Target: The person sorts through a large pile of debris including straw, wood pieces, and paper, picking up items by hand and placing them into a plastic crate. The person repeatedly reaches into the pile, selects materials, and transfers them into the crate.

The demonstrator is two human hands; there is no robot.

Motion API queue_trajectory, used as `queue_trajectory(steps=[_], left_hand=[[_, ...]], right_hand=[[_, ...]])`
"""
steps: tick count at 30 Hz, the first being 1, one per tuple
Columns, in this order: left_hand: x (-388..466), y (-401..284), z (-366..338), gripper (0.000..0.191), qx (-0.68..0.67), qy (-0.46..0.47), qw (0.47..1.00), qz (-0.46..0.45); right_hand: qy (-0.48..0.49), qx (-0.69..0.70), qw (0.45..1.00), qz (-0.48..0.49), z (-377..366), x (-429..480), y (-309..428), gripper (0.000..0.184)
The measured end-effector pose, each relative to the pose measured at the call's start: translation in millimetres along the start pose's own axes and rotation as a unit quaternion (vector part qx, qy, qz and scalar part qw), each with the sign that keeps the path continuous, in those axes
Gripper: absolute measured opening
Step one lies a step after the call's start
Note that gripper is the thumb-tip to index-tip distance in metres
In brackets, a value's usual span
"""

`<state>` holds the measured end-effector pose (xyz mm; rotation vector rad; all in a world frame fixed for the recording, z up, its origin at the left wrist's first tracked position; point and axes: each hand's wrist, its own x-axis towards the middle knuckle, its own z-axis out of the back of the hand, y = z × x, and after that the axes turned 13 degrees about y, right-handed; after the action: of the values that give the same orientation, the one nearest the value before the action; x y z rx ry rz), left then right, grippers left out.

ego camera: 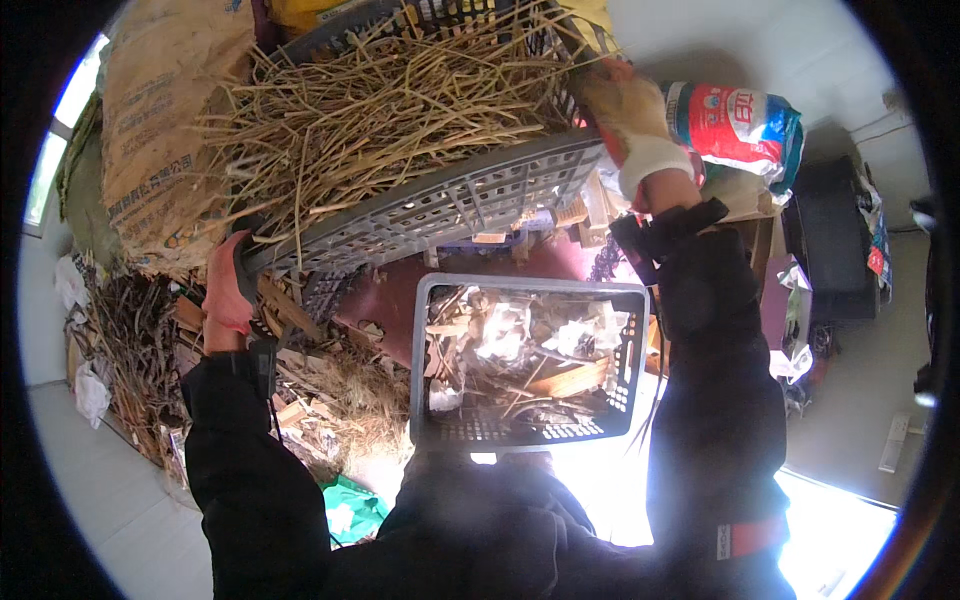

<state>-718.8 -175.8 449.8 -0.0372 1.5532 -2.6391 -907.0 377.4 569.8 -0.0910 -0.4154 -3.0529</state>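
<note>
Before me a large dark grey perforated plastic crate (450,210) is tilted, its near wall facing me. Dry straw stalks (405,112) fill it and stick out over the near and left rim. My left hand (229,285), in a red and grey work glove, grips the crate's near left corner. At the right end, my right hand (637,127) holds the rim; its glove is pale with red parts. Both arms are stretched forward. The fingers of both hands are partly hidden by the crate and the straw.
Closer to my body is a smaller grey basket (532,282) with wood scraps and crumpled paper. A brown paper sack (172,112) stands left, above bundled twigs (135,367). Right are a printed plastic bag (720,120) and a black box (832,240). Wood scraps (300,412) lie below left.
</note>
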Motion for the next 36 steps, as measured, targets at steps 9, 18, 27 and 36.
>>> queue_trajectory(steps=[9, 18, 27, 36], left_hand=[[7, -2, -11, 0.042, -0.375, -0.045, 0.91, 0.172], [1, -25, -27, 0.04, -0.354, -0.126, 0.906, 0.197], [-1, 10, -8, 0.049, -0.45, -0.046, 0.874, 0.177], [-60, -14, -32, 0.055, -0.383, 0.0, 0.924, 0.004]], right_hand=[[-0.091, 0.173, 0.981, 0.016, 11, -37, 17, 0.058], [-0.089, -0.053, 0.994, 0.033, -9, -3, 8, 0.04], [-0.05, 0.145, 0.958, 0.242, 5, -73, -61, 0.06], [0.284, 0.411, 0.85, -0.167, -102, -334, -111, 0.073]])
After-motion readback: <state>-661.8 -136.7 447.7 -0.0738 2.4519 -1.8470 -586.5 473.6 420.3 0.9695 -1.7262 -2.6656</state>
